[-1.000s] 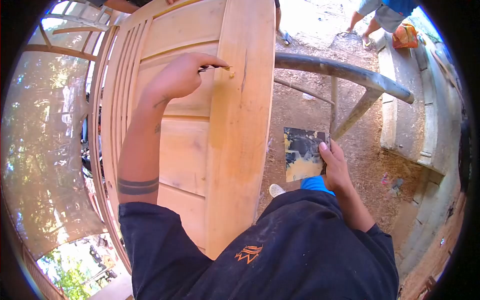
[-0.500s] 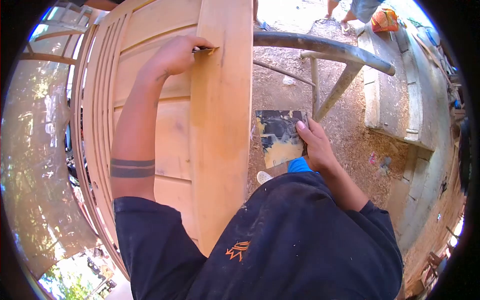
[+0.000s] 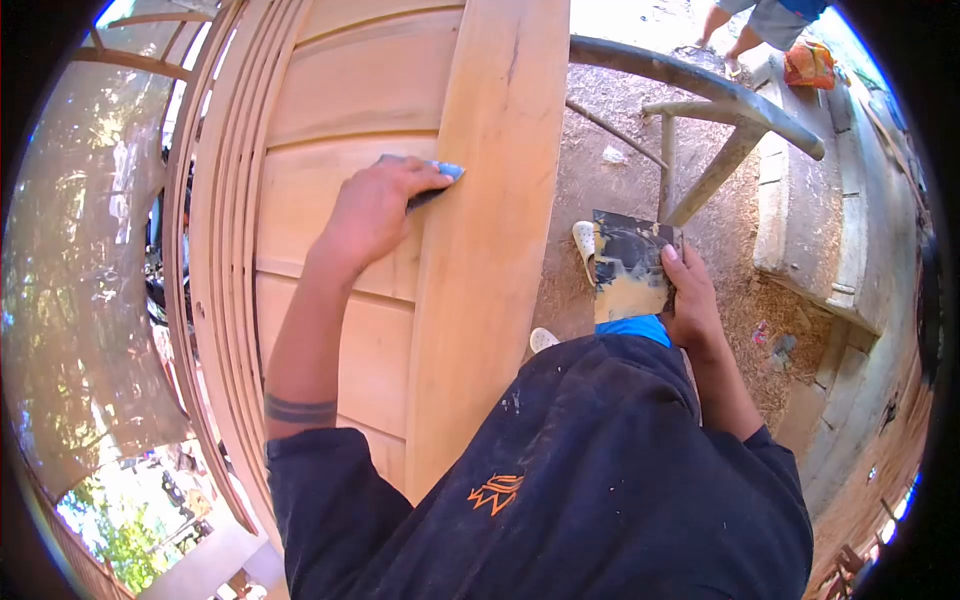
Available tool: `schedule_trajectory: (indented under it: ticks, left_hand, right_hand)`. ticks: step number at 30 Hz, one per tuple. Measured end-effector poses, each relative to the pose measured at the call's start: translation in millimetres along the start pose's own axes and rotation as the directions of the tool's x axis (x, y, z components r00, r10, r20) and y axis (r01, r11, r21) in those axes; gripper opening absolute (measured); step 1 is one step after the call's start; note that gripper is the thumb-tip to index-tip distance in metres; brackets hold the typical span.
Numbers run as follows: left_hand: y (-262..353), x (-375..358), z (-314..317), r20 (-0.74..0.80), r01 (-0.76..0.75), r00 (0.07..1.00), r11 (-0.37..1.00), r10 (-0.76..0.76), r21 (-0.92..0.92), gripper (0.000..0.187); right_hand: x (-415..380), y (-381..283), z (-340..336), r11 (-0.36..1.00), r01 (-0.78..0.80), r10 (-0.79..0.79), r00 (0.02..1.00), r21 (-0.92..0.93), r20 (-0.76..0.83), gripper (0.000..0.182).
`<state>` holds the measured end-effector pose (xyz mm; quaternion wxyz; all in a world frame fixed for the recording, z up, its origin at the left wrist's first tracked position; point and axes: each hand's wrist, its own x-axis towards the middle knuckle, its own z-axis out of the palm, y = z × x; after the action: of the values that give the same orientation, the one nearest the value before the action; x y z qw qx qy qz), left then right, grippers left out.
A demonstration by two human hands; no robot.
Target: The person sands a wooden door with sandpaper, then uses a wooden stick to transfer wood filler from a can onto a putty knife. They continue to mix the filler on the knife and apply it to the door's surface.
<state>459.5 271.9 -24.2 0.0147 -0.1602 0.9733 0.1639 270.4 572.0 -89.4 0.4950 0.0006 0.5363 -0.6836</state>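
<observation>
My left hand [image 3: 378, 205] is closed around a thin, dark putty knife [image 3: 430, 196], whose edge lies against the wide stile of a wooden door [image 3: 492, 230]. A bluish sheen shows on the blade's far corner. Beside the door, my right hand [image 3: 692, 298] grips a square black board [image 3: 632, 262] by its right side, thumb on top. Tan putty covers the board's lower part, with smears higher up. The door's pale wood has recessed panels and narrow slats on the left, with a dark crack line near the top of the stile.
A metal trestle leg frame [image 3: 700, 85] stands beyond the door on the right. A concrete block ledge [image 3: 800, 200] runs along the right, with an orange bag [image 3: 808, 65] at its far end. Another person's legs [image 3: 745, 35] show at top right. Wood shavings cover the ground.
My left hand has drawn the putty knife down the stile toward me. The view has shifted, so the door and the board appear further right. A pale shoe now shows beside the board.
</observation>
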Motion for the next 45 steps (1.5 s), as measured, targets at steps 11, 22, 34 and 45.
schedule_trajectory:
  ticks: [11, 22, 34, 45]
  left_hand:
    - [49.2, -68.2, -25.0, 0.398, 0.246, 0.903, 0.953, -0.159, -0.178, 0.054]
    - [-12.4, 155.9, -48.0, 0.323, 0.015, 0.945, 0.994, -0.051, 0.112, 0.045]
    - [75.9, -130.2, 29.2, 0.085, 0.095, 0.992, 0.994, -0.099, 0.050, 0.030]
    - [24.0, -11.2, -6.5, -0.104, -0.071, 0.991, 0.992, 0.082, 0.103, 0.039]
  right_hand:
    - [-10.6, 14.3, -46.1, 0.995, -0.034, 0.037, 0.999, 0.089, -0.029, 0.030]
    - [-9.7, -18.2, -29.6, 0.994, 0.101, -0.101, 0.995, -0.039, -0.003, 0.031]
    - [-38.7, 22.0, -17.9, 0.998, 0.012, -0.009, 0.999, -0.060, 0.054, 0.027]
    - [-76.0, 28.9, -15.3, 0.999, 0.046, -0.046, 0.999, 0.007, 0.026, 0.027]
